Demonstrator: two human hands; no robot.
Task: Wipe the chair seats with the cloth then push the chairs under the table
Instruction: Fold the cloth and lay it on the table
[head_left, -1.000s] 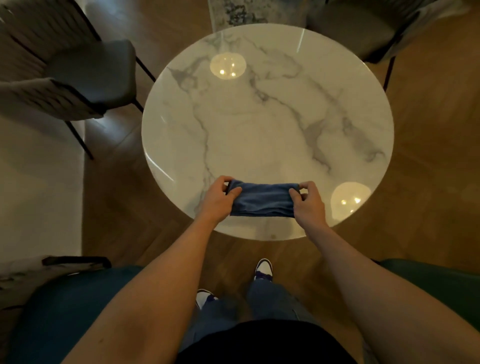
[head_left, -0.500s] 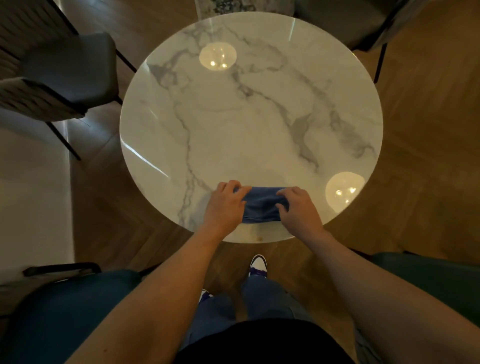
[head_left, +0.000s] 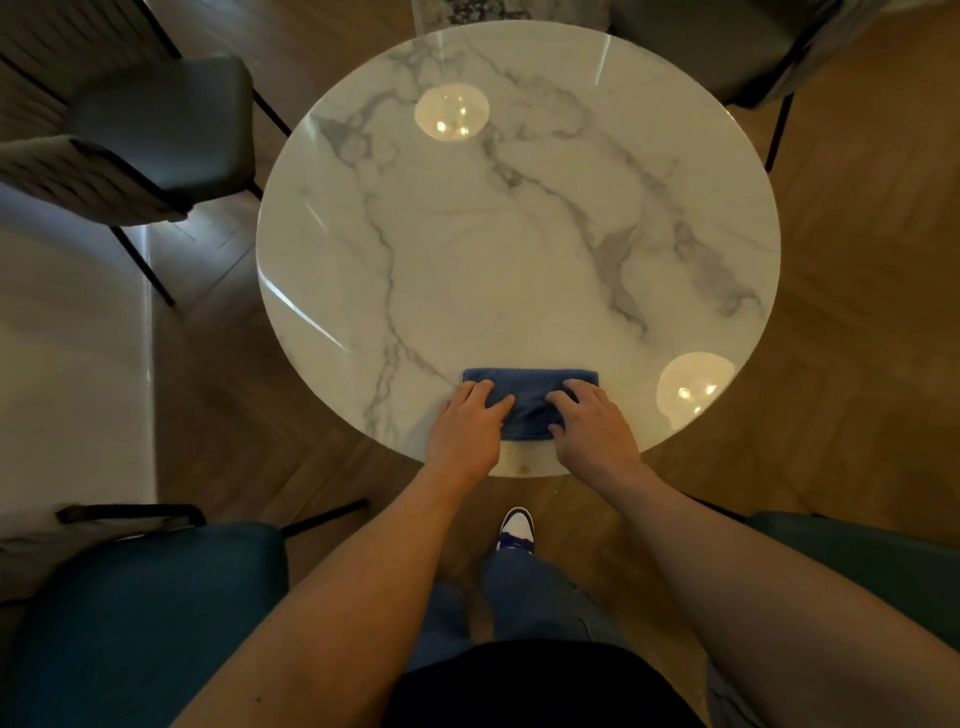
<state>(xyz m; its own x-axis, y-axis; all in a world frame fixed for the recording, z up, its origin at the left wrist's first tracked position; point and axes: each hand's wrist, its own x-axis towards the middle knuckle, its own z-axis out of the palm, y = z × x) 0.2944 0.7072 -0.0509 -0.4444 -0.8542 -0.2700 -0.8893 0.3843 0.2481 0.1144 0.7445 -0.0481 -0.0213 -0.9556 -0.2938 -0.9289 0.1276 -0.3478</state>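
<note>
Hands flat on the cloth: the left hand (head_left: 467, 423) lies palm down on the left end of the blue cloth (head_left: 530, 397), fingers nearly straight, gripping nothing; the right hand (head_left: 592, 423) presses the right end the same way. That cloth is folded into a neat dark blue rectangle with a soft nap, lying at the near edge of the round white marble desk (head_left: 519, 234). Left of the desk stands a grey chair (head_left: 166, 124), its seat clear of the top. Another grey chair (head_left: 727, 47) sits at the desk's far right. Two teal chairs (head_left: 140, 618) flank the person, nearer than the desk, over wooden floor (head_left: 857, 338)
</note>
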